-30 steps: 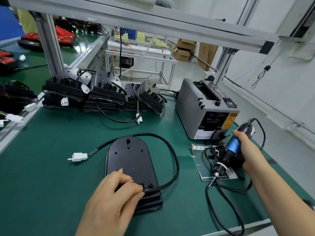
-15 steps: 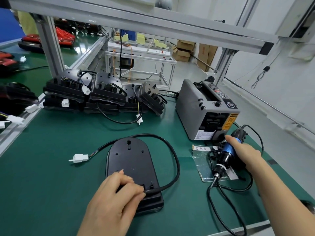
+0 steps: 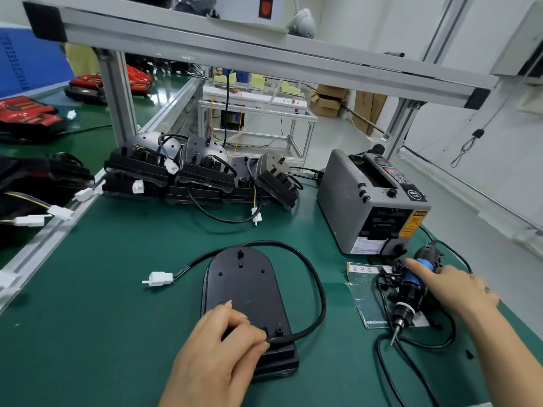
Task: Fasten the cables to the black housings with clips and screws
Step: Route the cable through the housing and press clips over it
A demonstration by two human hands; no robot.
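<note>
Nearest you, your left hand (image 3: pixel 223 348) sits on the near end of the black housing (image 3: pixel 244 289), its grip closed: curled fingertips press the cable (image 3: pixel 318 289) down where it meets the housing. The housing lies flat on the green worktop (image 3: pixel 88 333), with open mat to its left as far as the aluminium rail (image 3: pixel 44 245). The cable loops out to the right, then back round the far end to the white connector (image 3: pixel 160 279). On the right, near the worktop's edge, your right hand (image 3: pixel 452 289) rests with nearly straight fingers on the electric screwdriver (image 3: pixel 411 292), which lies on a plastic bag (image 3: pixel 364 301) among its own cord. Beyond stands the grey tape dispenser (image 3: pixel 361 201), and left of it the stacked housings (image 3: pixel 188 177) under the frame.
</note>
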